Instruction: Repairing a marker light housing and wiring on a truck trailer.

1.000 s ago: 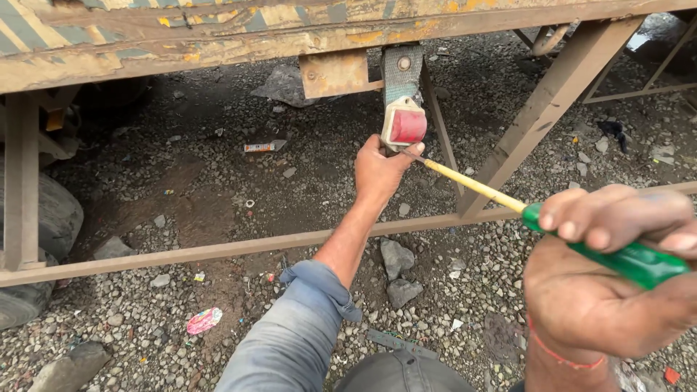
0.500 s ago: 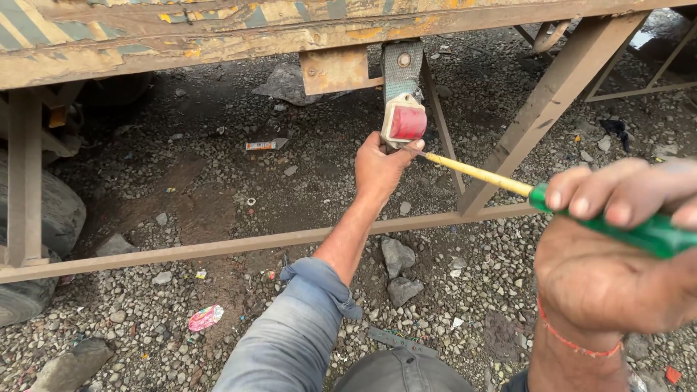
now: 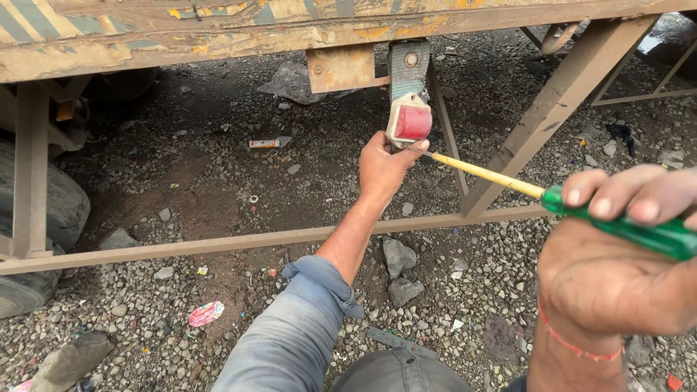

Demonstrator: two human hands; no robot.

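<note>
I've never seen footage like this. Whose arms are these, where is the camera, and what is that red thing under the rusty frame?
There is no machine here: a person wears a camera on the head, so you look down along their own two arms. The left hand, at the end of a rolled-up grey sleeve, reaches out and touches the small red reflector lamp in a pale housing, which hangs on a grey strap from the worn, rusty yellow-painted metal frame. The right hand, close to the camera and wearing a thin red wrist thread, grips a long screwdriver with a green handle and yellow shaft; its tip points at the lamp's lower edge. Below lies gravel ground with loose stones and bits of litter, and a dark tyre shows at the left.
</note>
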